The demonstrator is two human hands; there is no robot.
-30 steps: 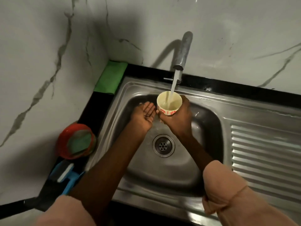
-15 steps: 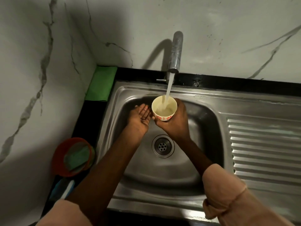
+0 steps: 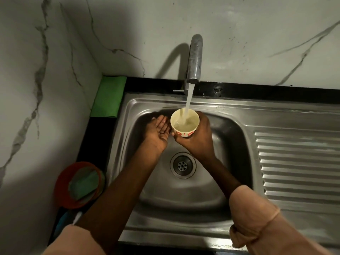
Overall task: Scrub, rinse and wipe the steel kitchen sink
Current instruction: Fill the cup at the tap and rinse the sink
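The steel sink [image 3: 239,115] fills the middle of the view, with its drain [image 3: 182,165] at the bottom of the basin. Water runs from the steel tap [image 3: 195,59] into a small cream cup [image 3: 184,124] with red flower marks. My right hand [image 3: 196,140] grips that cup from below and from the right, upright over the basin. My left hand [image 3: 158,132] lies palm up with straight fingers just left of the cup, its fingertips near the cup's side.
A folded green cloth [image 3: 108,96] lies on the black counter at the sink's back left corner. A red bowl [image 3: 64,184] holding a green scrub pad [image 3: 83,184] stands left of the sink, with a blue item [image 3: 62,221] below it. The ribbed drainboard [image 3: 298,162] spreads to the right.
The water level in the cup has risen. Both hands and the cup keep their place under the tap; only the view has shifted slightly.
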